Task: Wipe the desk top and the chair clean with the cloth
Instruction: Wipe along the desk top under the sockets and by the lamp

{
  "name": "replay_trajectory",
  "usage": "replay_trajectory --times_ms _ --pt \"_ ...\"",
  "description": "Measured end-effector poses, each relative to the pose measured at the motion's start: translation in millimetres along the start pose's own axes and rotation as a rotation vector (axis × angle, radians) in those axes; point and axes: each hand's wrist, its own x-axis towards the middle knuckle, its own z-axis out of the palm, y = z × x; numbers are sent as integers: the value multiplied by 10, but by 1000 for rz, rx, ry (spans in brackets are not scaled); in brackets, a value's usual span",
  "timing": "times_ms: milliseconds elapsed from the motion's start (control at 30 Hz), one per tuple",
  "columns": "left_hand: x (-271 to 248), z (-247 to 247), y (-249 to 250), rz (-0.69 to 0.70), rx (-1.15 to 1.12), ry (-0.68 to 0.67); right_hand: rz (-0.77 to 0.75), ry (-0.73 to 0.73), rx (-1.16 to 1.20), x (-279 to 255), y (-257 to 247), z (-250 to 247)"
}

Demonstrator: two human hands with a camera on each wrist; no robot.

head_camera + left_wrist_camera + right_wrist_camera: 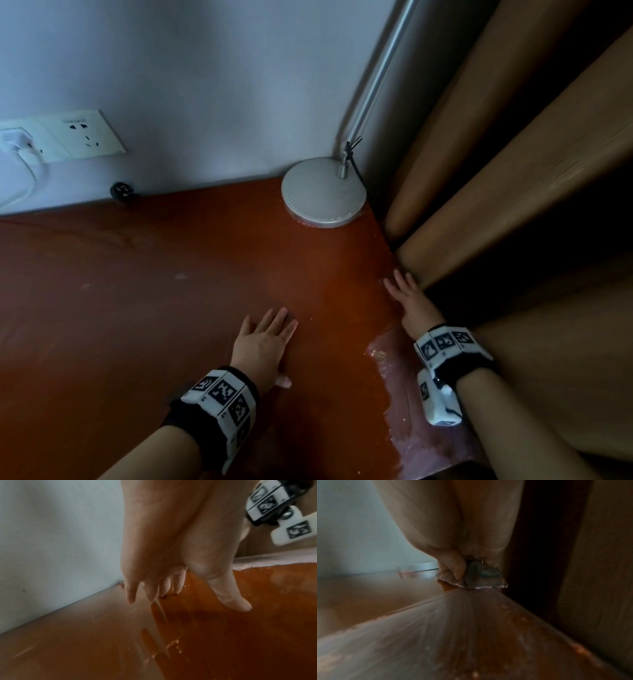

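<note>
The reddish-brown desk top fills the lower head view. My left hand lies flat on it, fingers straight and spread, holding nothing; the left wrist view shows its fingertips touching the desk. My right hand is at the desk's right edge. In the right wrist view a bunched grey-blue cloth sits under that hand, with the thumb curled against it and pressing it onto the desk. In the head view the hand hides the cloth. No chair is in view.
A round grey lamp base with a metal pole stands in the back right corner. Brown curtain folds hang along the desk's right edge. A wall socket holds a white plug and cable. A pale wet streak trails behind my right hand.
</note>
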Motion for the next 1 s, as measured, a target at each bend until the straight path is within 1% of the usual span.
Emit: replay_trajectory --times_ms 67,100,233,267,300,367,467,533,567,600,633,733,767,800,833,867,933,1000 --pt "-54 53 22 7 -7 13 19 17 -40 -89 -103 91" --pt "-72 78 37 10 -13 20 -16 13 -54 -161 -210 171" --pt "-123 134 110 23 -25 41 -323 -55 -83 -729 -734 576" --pt "-129 140 129 29 -25 47 -362 -75 -72 -832 -763 607" --pt "-138 145 147 35 -26 49 -360 -94 -49 -870 -722 576" --pt "-173 163 178 47 -22 45 -275 -110 -13 -778 -483 431" --pt "-257 237 207 61 -22 38 -16 -38 15 -614 -50 234" --pt "-321 302 221 63 -22 40 91 16 48 -614 20 234" --pt "-348 330 232 64 -23 42 106 23 49 -652 -33 268" --pt "-371 358 245 64 -25 45 86 19 30 -705 -119 344" --pt "-388 381 260 64 -26 49 26 12 -5 -792 -247 441" --pt "-423 423 334 65 -24 68 -274 -34 -65 -1184 -616 857" --pt "-431 435 359 69 -23 73 -333 -59 -49 -1287 -639 931" --pt "-440 448 380 74 -24 78 -353 -77 -16 -1302 -553 949" --pt "-457 468 401 80 -30 83 -333 -76 28 -1269 -414 903" --pt "-478 490 412 86 -35 89 -269 -67 53 -1201 -245 827" --pt "-542 549 423 96 -42 93 -73 -6 35 -1079 86 660" --pt "-609 611 421 94 -44 98 73 59 54 -1055 222 530"
